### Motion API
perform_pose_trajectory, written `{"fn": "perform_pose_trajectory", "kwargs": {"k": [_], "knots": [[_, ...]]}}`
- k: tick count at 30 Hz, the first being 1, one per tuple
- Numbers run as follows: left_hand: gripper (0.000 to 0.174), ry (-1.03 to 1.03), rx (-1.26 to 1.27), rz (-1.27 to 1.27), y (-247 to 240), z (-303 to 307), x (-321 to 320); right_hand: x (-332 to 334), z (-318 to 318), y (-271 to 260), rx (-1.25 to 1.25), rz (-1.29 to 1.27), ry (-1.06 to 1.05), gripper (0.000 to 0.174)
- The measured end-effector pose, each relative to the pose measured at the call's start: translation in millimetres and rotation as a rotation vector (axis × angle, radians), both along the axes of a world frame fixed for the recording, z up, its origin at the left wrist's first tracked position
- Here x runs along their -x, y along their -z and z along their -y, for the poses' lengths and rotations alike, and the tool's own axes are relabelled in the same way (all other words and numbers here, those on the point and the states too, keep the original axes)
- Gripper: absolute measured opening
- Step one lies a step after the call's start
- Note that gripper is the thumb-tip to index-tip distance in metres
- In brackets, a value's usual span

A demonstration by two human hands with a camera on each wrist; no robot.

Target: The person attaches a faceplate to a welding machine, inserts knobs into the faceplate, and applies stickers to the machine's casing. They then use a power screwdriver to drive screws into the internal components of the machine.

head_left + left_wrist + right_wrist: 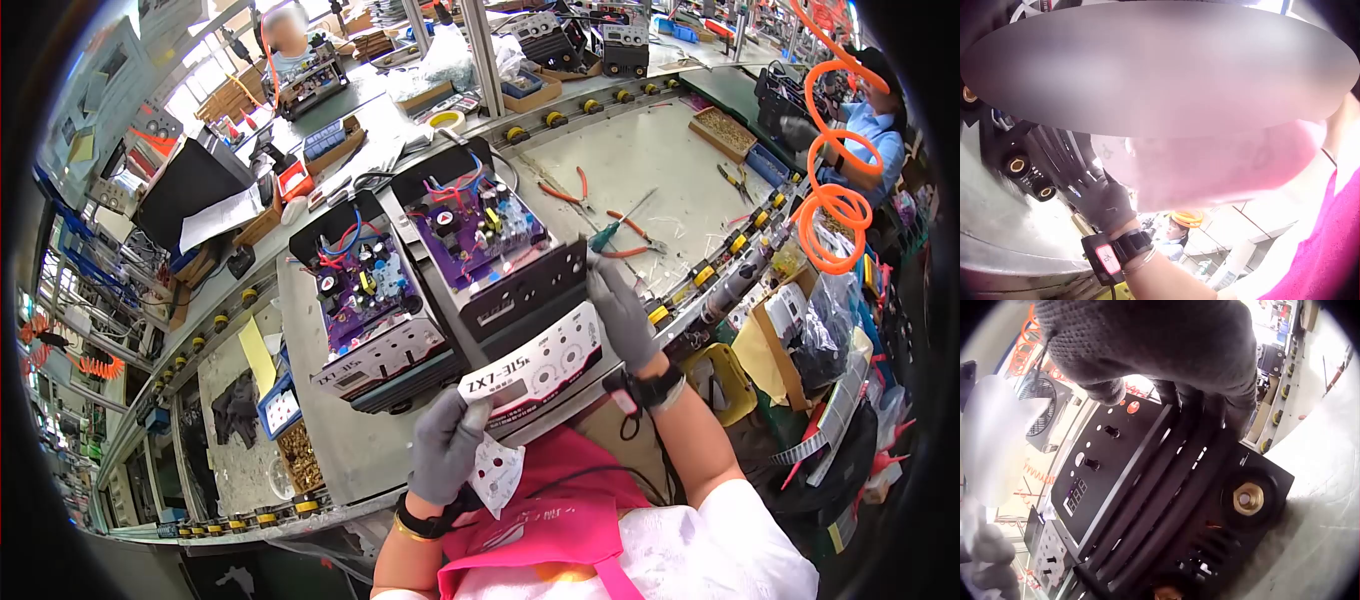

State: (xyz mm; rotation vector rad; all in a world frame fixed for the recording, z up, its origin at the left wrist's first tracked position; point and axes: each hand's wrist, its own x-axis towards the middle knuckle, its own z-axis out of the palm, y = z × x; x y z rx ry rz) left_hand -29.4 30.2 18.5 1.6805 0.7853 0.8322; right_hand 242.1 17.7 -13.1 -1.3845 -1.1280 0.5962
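Note:
A white label sheet (545, 365) printed "ZX7-315K" is held by its left end in my gloved left hand (445, 450). A small white paper piece with a dark red spot (497, 475) hangs beside that hand. In the right wrist view, the sheet curves away from the black front panel (1100, 462) with knobs and a digit display. My gloved right hand (622, 310) grips this panel at its edge, the thumb over the face and the fingers on the slotted side. Behind the panel stands an open welding machine with a purple circuit board (485, 235).
To the left stands a second open machine (370, 290) with its label on the front. Pliers (630, 235) and a green-handled screwdriver (605, 235) lie on the bench at right. A roller rail (555, 118) runs behind. An orange coiled hose (835, 200) hangs near another person.

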Motion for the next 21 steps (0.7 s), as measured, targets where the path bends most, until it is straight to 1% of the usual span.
{"fn": "perform_pose_trajectory", "kwargs": {"k": [2,3,4,7,8,9,10,11,12,13,17,18,21], "knots": [[0.021,-0.023,-0.053,0.025,4.4,-5.7,-5.1,11.2,14.9,6.5,-0.088,-0.072,0.010,0.035],[0.021,-0.025,-0.032,0.031,3.8,-7.8,-7.2,15.4,22.1,9.9,-0.130,-0.108,0.017,0.035],[0.022,-0.029,-0.010,0.039,2.2,-10.0,-9.4,16.6,30.2,11.3,-0.161,-0.026,0.062,0.033],[0.024,-0.037,-0.013,0.031,3.6,-17.0,-14.3,11.1,50.9,13.0,-0.246,-0.078,0.042,0.033],[0.024,-0.037,-0.025,0.032,3.2,-19.3,-16.8,15.2,53.5,13.1,-0.238,-0.181,0.069,0.025],[0.024,-0.036,-0.037,0.033,3.0,-21.4,-18.7,16.6,54.4,8.0,-0.159,-0.177,0.038,0.022],[0.022,-0.054,0.010,0.057,3.7,-23.1,-19.9,15.4,54.1,-0.7,-0.081,-0.173,0.008,0.020],[0.022,-0.070,-0.059,0.030,7.3,-26.8,-20.8,14.0,51.6,-6.6,-0.004,-0.165,-0.023,0.017],[0.021,-0.089,-0.131,0.006,12.7,-31.9,-21.2,15.4,44.9,-5.7,-0.082,-0.226,-0.017,0.013],[0.021,-0.110,-0.204,-0.016,13.7,-35.5,-23.0,13.3,39.8,-6.1,-0.078,-0.200,-0.007,0.013],[0.021,-0.220,-0.334,-0.092,10.1,-43.3,-27.6,9.3,22.7,-7.1,-0.093,-0.133,0.018,0.016],[0.020,-0.239,-0.281,-0.098,8.6,-44.4,-28.2,10.0,20.8,-7.6,-0.095,-0.112,0.027,0.017],[0.021,-0.245,-0.278,-0.133,11.0,-48.9,-27.5,11.7,18.6,-6.1,-0.094,-0.102,0.048,0.018]]}}
